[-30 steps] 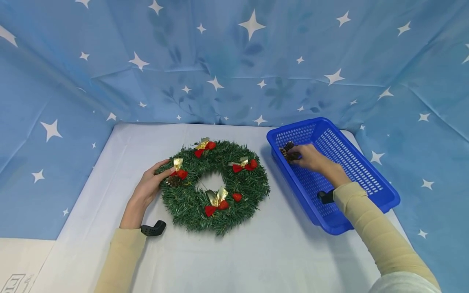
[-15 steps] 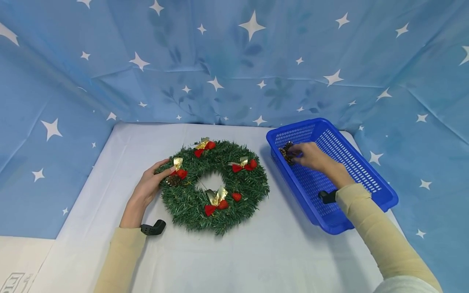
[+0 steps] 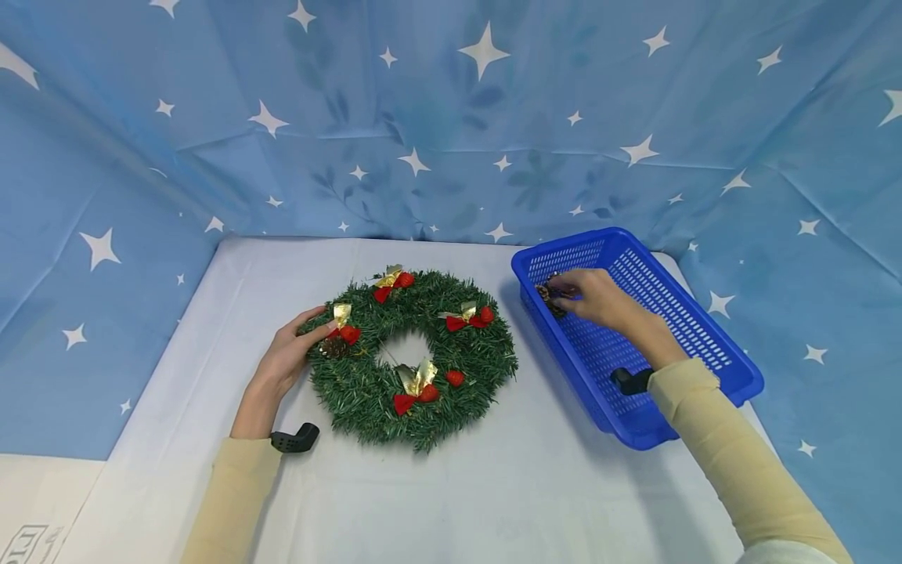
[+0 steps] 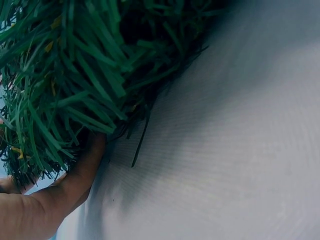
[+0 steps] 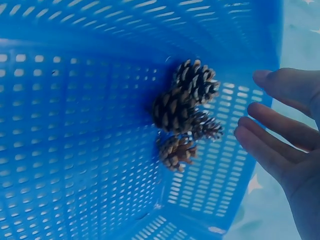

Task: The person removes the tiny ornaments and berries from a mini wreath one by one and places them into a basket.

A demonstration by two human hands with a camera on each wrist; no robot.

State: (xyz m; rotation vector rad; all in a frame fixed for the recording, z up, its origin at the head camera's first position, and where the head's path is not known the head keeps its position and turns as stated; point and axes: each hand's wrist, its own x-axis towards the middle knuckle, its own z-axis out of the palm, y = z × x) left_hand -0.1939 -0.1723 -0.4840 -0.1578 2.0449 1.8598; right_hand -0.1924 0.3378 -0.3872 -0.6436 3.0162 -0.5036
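A green artificial wreath (image 3: 479, 364) lies on the table, trimmed with red-and-gold bows, red berries and a pine cone (image 3: 333, 348). My left hand (image 3: 282, 356) grips its left edge, thumb on top near a bow (image 3: 342, 333); in the left wrist view a finger (image 4: 82, 175) goes under the greenery (image 4: 85, 75). Over the far left end of the blue basket (image 3: 571, 376) is my right hand (image 3: 599, 299). Several brown pine cones (image 5: 172, 110) cluster inside the basket. The right wrist view shows my right hand (image 5: 295, 140) with fingers apart, nothing between them.
The white-covered table (image 3: 493, 501) bears the wreath and basket. Behind and at both sides hangs a blue cloth with white stars (image 3: 423, 94). The basket's raised walls surround the pine cones. Black wrist cameras (image 3: 296, 439) jut from both wrists.
My right hand has shifted slightly toward the far side above the pine cones, and its fingers are apart. The left hand and wreath have stayed in place.
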